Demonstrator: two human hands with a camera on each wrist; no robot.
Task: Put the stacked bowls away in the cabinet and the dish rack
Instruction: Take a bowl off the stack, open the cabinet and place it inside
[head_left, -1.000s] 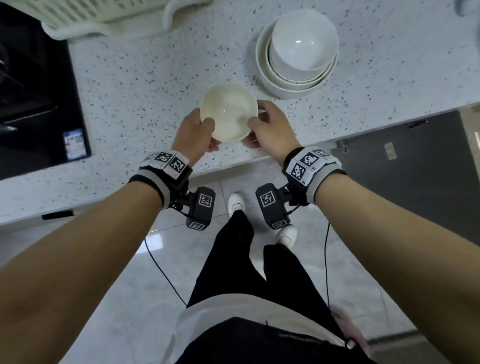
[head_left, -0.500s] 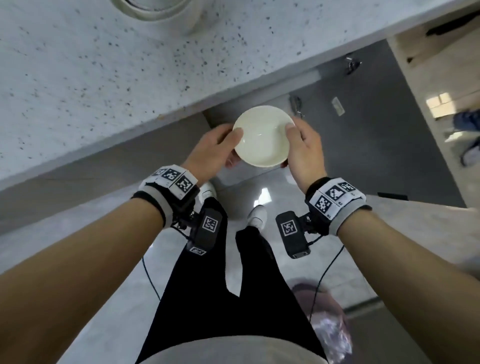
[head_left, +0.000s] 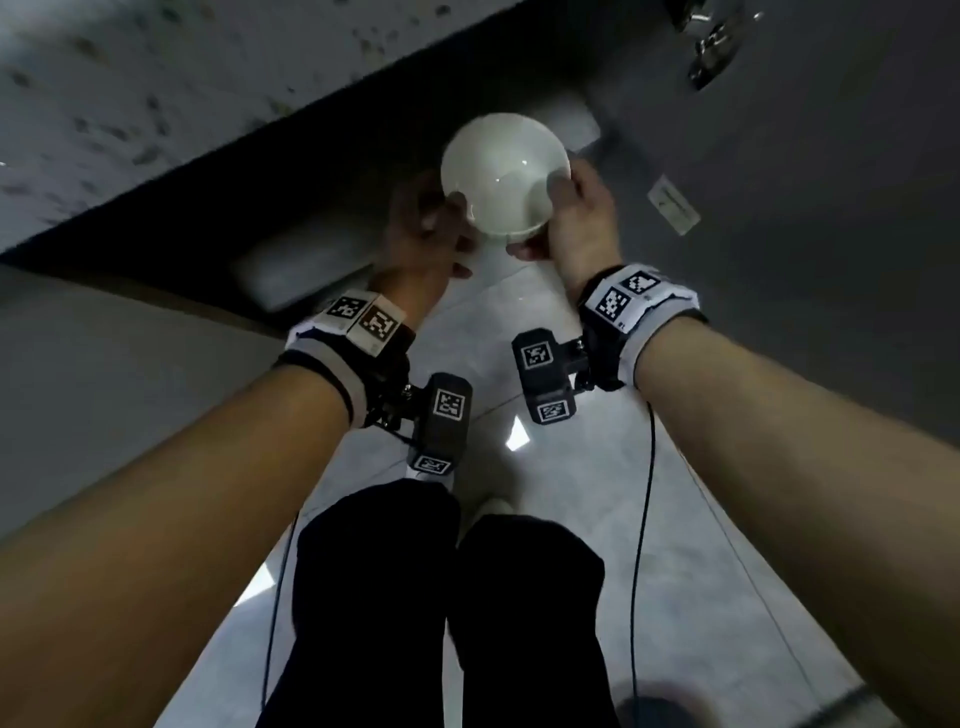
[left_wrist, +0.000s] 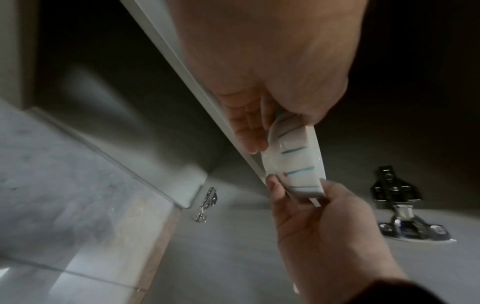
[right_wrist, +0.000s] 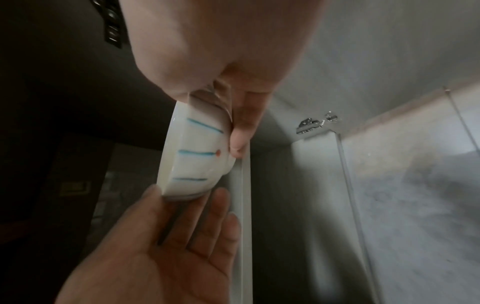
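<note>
**Bowl carried down below the counter edge**

Since the earlier frames the bowl (head_left: 503, 174) has come off the speckled counter (head_left: 156, 88) and down in front of the dark space beneath it; the remaining stack is out of sight now. In the head view the left hand (head_left: 421, 228) and right hand (head_left: 576, 218) grip the bowl from opposite sides, thumbs over the rim, the mouth facing up toward the camera. Below are the person's dark trousers (head_left: 441, 597) and a pale tiled floor (head_left: 675, 571). A metal hinge (head_left: 711, 47) shows at the top right, on what I take to be an open cabinet door.

From the left wrist, the left hand's fingers (left_wrist: 249, 127) curl under the bowl's blue-striped wall (left_wrist: 296, 162) while the right hand pinches the far side. A pale cabinet edge (left_wrist: 166, 51) runs just behind the bowl, with hinges on the grey panel beyond.

From the right wrist, the same bowl (right_wrist: 194, 156) sits on edge between both hands, the left hand's fingers (right_wrist: 207, 216) spread along its base, close to the pale edge (right_wrist: 245, 226).

Judging from this, the step is placing the bowl inside the cabinet. It would go best by levelling the bowl, clearing that edge before lowering, and setting the foot flat before either hand lets go; the shelf itself is too dark to make out.
</note>
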